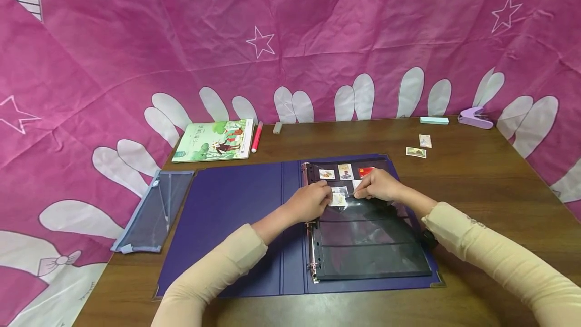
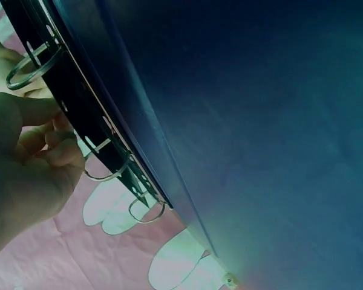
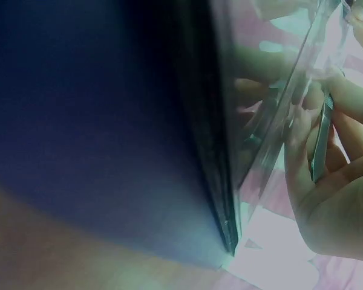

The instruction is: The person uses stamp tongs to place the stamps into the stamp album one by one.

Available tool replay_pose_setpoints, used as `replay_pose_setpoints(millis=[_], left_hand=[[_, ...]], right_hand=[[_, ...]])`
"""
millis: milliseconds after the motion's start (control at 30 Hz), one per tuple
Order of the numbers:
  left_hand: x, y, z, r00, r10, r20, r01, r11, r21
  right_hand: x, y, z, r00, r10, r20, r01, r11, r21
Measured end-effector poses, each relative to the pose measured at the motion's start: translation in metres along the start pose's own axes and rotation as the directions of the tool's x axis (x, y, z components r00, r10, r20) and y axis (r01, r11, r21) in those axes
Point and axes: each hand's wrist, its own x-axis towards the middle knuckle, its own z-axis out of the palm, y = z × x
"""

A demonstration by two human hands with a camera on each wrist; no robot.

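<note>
A stamp album (image 1: pixel 231 216) with a dark blue cover lies spread on the table, a black pocket page (image 1: pixel 363 261) on its metal rings (image 2: pixel 109 172). My right hand (image 1: pixel 382 185) grips metal tweezers (image 3: pixel 320 142) over the second row of pockets. Beside the tip, my left hand (image 1: pixel 309 201) pinches what looks like the clear pocket film (image 3: pixel 302 72). A pale stamp (image 1: pixel 338 200) lies by its fingertips; whether it is inside the pocket, I cannot tell. In the top row sit a bird-like stamp (image 1: pixel 327 174), a tall stamp (image 1: pixel 345 171) and a red stamp (image 1: pixel 364 171), partly covered.
Two loose stamps (image 1: pixel 416 152) lie at the back right, before a light blue box (image 1: pixel 433 120) and a purple stapler (image 1: pixel 475 118). Back left are a green picture book (image 1: pixel 213 140), a red marker (image 1: pixel 256 138) and an eraser (image 1: pixel 278 128). A mesh pouch (image 1: pixel 156 211) lies left.
</note>
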Motion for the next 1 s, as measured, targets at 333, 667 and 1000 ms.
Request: replay_pose_setpoints(millis=[333, 667, 1000], left_hand=[[0.003, 0.0009, 0.0013, 0.999, -0.035, -0.016, 0.034, 0.998, -0.045], [0.0041, 0.0004, 0.0012, 0.999, -0.041, 0.012, 0.041, 0.999, -0.012], [0.0024, 0.0009, 0.0012, 0.999, -0.036, 0.009, 0.035, 0.999, 0.027]], right_hand=[[0.0039, -0.0003, -0.005, 0.99, -0.055, 0.133, 0.05, 0.998, 0.042], [0.007, -0.0028, -0.0077, 0.972, -0.103, 0.211, 0.088, 0.993, 0.08], [0.0081, -0.004, -0.0038, 0.964, -0.138, 0.229, 0.121, 0.989, 0.085]])
